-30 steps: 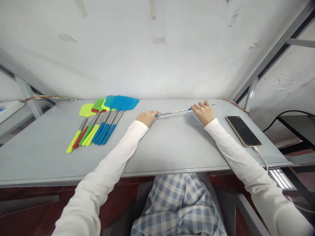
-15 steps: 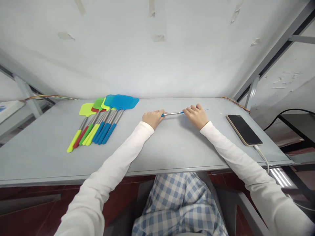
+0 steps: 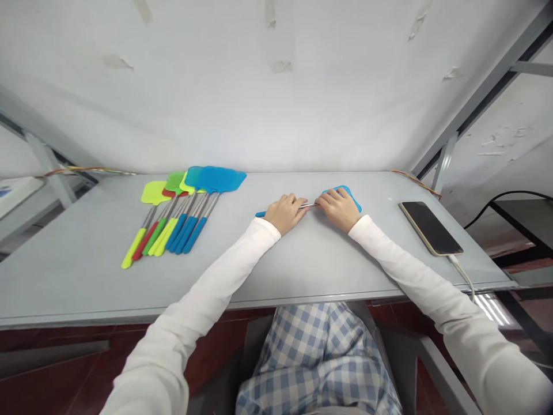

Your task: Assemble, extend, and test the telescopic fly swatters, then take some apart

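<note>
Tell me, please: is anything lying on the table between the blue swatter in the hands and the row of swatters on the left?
Nothing visible does. Between the blue swatter and the row of swatters only bare table shows.

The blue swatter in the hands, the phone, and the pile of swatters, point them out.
blue swatter point(image 3: 351, 198), head view, mesh head.
phone point(image 3: 431, 227), head view, dark screen.
pile of swatters point(image 3: 190, 217), head view, blue handles.

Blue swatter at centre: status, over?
Left hand and right hand both gripping blue swatter, close together. Swatter lies on table. Nothing in the way.
</note>
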Action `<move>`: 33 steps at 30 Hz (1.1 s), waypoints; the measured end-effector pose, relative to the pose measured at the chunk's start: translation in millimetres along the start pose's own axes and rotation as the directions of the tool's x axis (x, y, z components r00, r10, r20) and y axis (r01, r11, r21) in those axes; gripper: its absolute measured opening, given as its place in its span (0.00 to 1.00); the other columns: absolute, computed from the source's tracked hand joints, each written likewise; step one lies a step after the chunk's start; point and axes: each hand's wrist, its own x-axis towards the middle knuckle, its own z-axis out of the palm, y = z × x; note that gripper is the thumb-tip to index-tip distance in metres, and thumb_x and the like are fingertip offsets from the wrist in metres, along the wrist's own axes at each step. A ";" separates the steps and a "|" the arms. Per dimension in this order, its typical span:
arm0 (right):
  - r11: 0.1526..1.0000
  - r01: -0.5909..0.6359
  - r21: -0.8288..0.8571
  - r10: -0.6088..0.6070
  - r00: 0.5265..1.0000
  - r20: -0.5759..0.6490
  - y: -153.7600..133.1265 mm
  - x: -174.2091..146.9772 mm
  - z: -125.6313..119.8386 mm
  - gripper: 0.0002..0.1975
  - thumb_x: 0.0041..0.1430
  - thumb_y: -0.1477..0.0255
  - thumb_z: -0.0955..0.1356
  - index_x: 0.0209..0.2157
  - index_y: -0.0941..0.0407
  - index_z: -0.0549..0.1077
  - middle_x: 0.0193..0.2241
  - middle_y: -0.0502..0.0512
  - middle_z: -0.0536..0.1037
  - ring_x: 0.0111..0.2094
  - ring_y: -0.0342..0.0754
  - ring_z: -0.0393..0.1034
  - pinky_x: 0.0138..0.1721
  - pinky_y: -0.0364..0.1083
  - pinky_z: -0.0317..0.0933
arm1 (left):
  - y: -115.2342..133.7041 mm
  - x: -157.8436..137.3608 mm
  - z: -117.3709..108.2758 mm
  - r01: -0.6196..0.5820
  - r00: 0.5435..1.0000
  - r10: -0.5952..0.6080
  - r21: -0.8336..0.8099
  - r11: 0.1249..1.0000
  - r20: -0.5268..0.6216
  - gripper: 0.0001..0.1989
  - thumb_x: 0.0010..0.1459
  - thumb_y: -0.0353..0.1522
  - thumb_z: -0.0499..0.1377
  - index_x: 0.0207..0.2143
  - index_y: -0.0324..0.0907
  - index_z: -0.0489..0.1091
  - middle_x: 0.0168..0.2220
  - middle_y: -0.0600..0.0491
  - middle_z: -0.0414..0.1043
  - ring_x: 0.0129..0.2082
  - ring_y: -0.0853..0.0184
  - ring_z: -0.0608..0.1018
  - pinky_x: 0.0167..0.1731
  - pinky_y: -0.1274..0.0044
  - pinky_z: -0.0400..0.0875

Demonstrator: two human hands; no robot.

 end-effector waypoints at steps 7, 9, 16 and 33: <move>1.000 0.007 0.018 -0.006 0.999 -0.032 -1.1 -2.3 -0.3 0.14 0.66 0.72 0.57 0.42 0.57 0.73 0.46 0.61 0.75 0.50 0.55 0.62 0.49 0.52 0.49 | 12.4 2.2 10.3 -0.022 0.997 0.019 0.038 0.999 0.076 0.23 0.67 0.40 0.37 0.52 0.42 0.64 0.49 0.42 0.67 0.46 0.61 0.74 0.34 0.74 0.67; 0.999 0.035 0.033 -0.034 0.999 -0.026 -0.6 -4.1 1.6 0.14 0.66 0.72 0.57 0.42 0.57 0.72 0.49 0.60 0.74 0.55 0.56 0.60 0.52 0.53 0.48 | 10.6 0.9 11.7 -0.027 0.995 0.023 0.036 0.999 0.102 0.23 0.67 0.41 0.36 0.52 0.42 0.64 0.46 0.43 0.70 0.45 0.61 0.75 0.35 0.74 0.67; 0.995 0.035 0.089 -0.032 0.999 -0.035 3.9 -6.2 -0.3 0.16 0.67 0.70 0.56 0.45 0.55 0.72 0.53 0.58 0.73 0.57 0.56 0.60 0.54 0.56 0.48 | 7.0 -3.8 4.4 -0.010 0.994 0.006 0.036 0.999 0.111 0.23 0.67 0.40 0.36 0.54 0.45 0.63 0.46 0.46 0.73 0.42 0.63 0.77 0.33 0.75 0.65; 1.000 0.000 -0.002 0.000 0.992 -0.127 27.0 -3.7 2.6 0.15 0.66 0.67 0.57 0.44 0.50 0.74 0.52 0.50 0.75 0.51 0.56 0.63 0.52 0.58 0.43 | -1.1 -0.5 -5.9 -0.055 0.996 0.048 0.096 0.994 0.070 0.22 0.68 0.38 0.35 0.53 0.46 0.63 0.43 0.48 0.75 0.38 0.63 0.78 0.29 0.75 0.64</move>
